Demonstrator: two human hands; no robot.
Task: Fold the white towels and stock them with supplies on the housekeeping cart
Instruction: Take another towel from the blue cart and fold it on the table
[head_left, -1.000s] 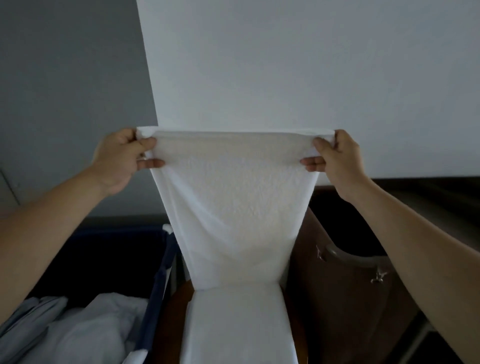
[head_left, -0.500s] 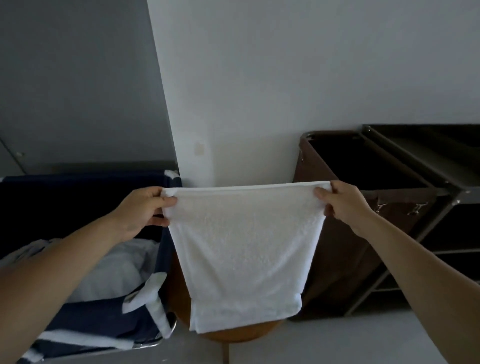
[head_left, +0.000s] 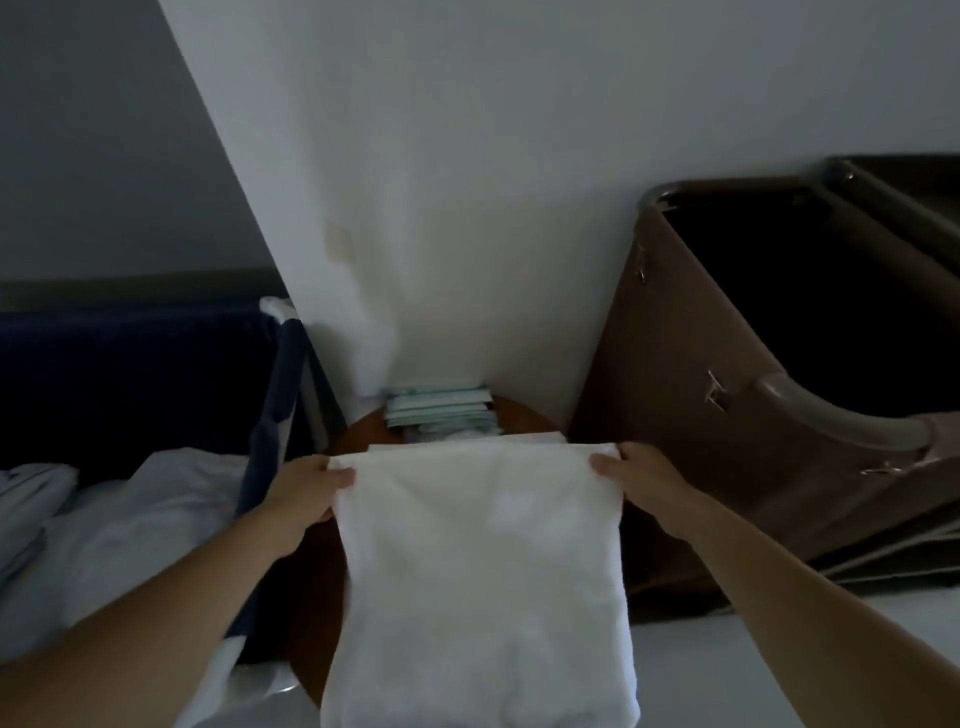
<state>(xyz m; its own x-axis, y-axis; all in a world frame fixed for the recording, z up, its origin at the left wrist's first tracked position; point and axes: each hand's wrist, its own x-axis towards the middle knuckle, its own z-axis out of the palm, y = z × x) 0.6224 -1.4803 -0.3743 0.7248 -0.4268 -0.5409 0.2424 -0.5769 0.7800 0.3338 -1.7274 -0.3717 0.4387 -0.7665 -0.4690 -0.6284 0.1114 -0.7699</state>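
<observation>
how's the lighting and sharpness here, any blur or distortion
Head view: dim and underexposed; the towel is brightest, its texture washed soft; the packets behind it are smeared, print unreadable; the left hand and right hand have soft edges; the wide lens slants the wall.

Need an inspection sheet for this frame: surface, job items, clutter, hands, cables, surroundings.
Surface: round wooden table, mostly covered by the towel.
Job's things: white towel draped over the table toward the camera; stack of packets at the table's far edge, by the wall.
Clutter: crumpled pale linen in the blue hamper on the left.
Hands: left hand and right hand each grip a far corner of the towel.
Cables: nothing seen.
Surroundings: white wall behind; brown cart bag on the right, its inside dark.
</observation>
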